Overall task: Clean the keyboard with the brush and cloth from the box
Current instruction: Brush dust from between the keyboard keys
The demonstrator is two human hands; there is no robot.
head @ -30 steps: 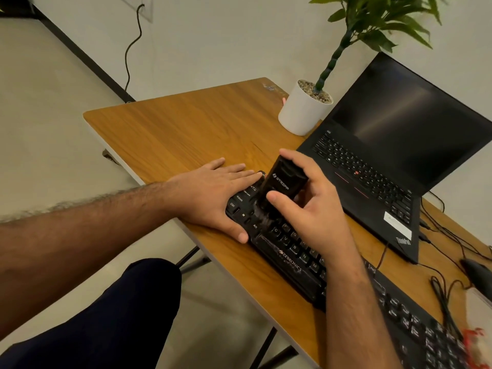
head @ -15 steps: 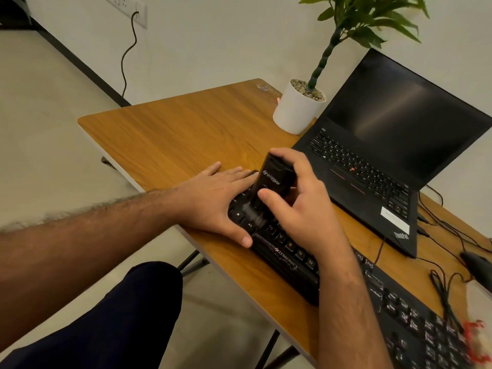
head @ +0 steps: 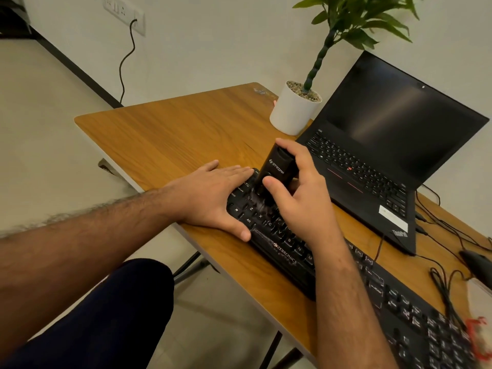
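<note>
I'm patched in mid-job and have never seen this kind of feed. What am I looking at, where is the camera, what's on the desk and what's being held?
There is no machine here: a person works with two bare hands. The single picture comes from a camera worn on the head, looking forward and down, so both forearms reach in from the bottom.

On the wooden desk lies a black keyboard near the front edge. Behind it stands an open laptop with a dark screen, and beside that a plant in a white pot. Cables and a mouse lie at the right.

The left hand rests flat on the keyboard's left end. The right hand has its grip around a black brush, bristles down on the keys. I see no cloth or box.
</note>
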